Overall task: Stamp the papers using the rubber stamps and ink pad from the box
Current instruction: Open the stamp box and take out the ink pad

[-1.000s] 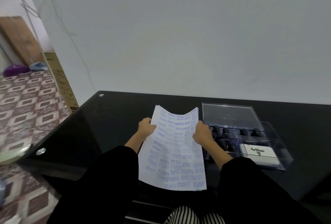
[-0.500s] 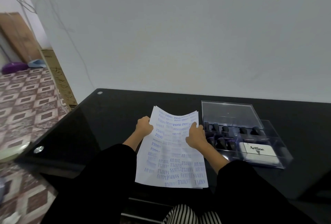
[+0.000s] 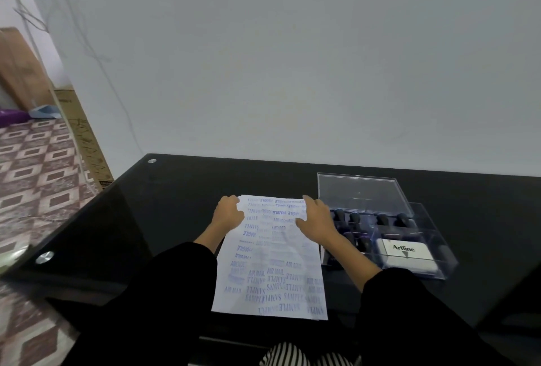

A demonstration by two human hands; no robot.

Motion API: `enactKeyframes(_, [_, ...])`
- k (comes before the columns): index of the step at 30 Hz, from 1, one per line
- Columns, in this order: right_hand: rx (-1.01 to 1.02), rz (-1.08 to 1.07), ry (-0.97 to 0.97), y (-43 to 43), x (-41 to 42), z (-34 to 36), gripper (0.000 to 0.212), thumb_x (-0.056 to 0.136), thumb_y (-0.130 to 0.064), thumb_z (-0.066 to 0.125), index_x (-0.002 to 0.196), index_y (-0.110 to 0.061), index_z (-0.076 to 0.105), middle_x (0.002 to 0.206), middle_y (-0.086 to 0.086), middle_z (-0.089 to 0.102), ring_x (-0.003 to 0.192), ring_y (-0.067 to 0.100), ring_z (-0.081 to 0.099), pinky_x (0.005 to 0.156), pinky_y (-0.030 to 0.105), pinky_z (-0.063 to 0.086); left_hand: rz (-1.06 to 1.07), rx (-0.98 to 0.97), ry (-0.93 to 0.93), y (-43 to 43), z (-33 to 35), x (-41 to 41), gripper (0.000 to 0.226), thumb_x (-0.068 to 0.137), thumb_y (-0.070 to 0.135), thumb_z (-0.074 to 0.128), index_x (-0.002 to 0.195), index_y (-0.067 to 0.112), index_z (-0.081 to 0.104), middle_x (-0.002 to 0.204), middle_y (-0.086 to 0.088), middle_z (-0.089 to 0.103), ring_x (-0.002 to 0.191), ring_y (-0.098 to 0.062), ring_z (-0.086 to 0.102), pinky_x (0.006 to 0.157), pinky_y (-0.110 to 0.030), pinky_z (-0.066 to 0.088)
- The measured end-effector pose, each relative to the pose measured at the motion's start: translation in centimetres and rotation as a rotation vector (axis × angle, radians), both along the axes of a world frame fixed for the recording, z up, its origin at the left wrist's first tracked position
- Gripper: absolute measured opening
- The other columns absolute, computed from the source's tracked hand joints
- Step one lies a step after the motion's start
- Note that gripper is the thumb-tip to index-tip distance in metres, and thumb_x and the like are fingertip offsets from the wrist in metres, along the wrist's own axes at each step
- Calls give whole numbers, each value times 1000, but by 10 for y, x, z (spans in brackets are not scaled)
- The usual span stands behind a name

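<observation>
A stack of white papers (image 3: 272, 266) covered in blue stamp marks lies on the black glass table (image 3: 164, 219) in front of me. My left hand (image 3: 227, 213) grips the far left corner of the stack. My right hand (image 3: 316, 221) holds the far right corner, thumb on top of the sheets. To the right stands a clear plastic box (image 3: 433, 251) with its lid (image 3: 360, 193) folded back. Several black-handled rubber stamps (image 3: 377, 221) sit in its far row, and a white Artline ink pad (image 3: 405, 254) lies in the near compartment.
The table ends at the grey wall (image 3: 292, 73) behind. Its left edge drops to a patterned tiled floor (image 3: 35, 178). A cardboard box (image 3: 85, 143) leans against the wall at the left. My black sleeves cover the table's near edge.
Both hands have slid from the middle of the papers' sides to the far corners. The stack, lifted and curved before, now lies flatter on the table.
</observation>
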State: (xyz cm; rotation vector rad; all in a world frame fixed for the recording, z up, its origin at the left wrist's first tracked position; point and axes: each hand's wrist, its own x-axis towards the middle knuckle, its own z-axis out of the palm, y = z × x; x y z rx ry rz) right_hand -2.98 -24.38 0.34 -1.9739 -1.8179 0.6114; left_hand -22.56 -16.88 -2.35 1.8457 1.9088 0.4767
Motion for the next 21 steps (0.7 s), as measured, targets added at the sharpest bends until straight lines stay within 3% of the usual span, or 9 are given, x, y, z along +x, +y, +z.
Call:
enactKeyframes(2, [23, -20, -7, -3, 11, 6, 56, 94, -14, 48, 145, -9, 24, 147, 15, 28, 137, 33, 22, 108, 38, 27, -35, 24, -25, -1, 6, 10, 41, 92, 5, 49, 132, 4, 44, 137, -14, 43, 114, -27, 53, 84, -27, 44])
enactKeyframes(8, [57, -132, -27, -14, 51, 20, 49, 93, -15, 50, 139, -10, 34, 142, 15, 34, 133, 33, 28, 107, 39, 30, -190, 70, -160, -14, 29, 68, 35, 92, 4, 49, 127, 4, 49, 133, -14, 51, 123, -26, 49, 100, -31, 41])
enactKeyframes(16, [33, -249, -46, -36, 115, 27, 50, 92, -19, 53, 138, -11, 37, 142, 14, 38, 134, 32, 30, 107, 39, 33, -397, 106, -235, -34, 52, 156, 32, 90, 3, 48, 122, 2, 55, 125, -16, 58, 114, -27, 56, 94, -28, 44])
enactKeyframes(21, [-3, -369, -27, -55, 156, 24, 47, 87, -18, 58, 132, -8, 46, 134, 18, 45, 124, 35, 43, 103, 41, 40, -521, 93, -240, -54, 56, 205, 29, 91, 4, 48, 119, 0, 57, 122, -17, 60, 115, -27, 56, 96, -27, 42])
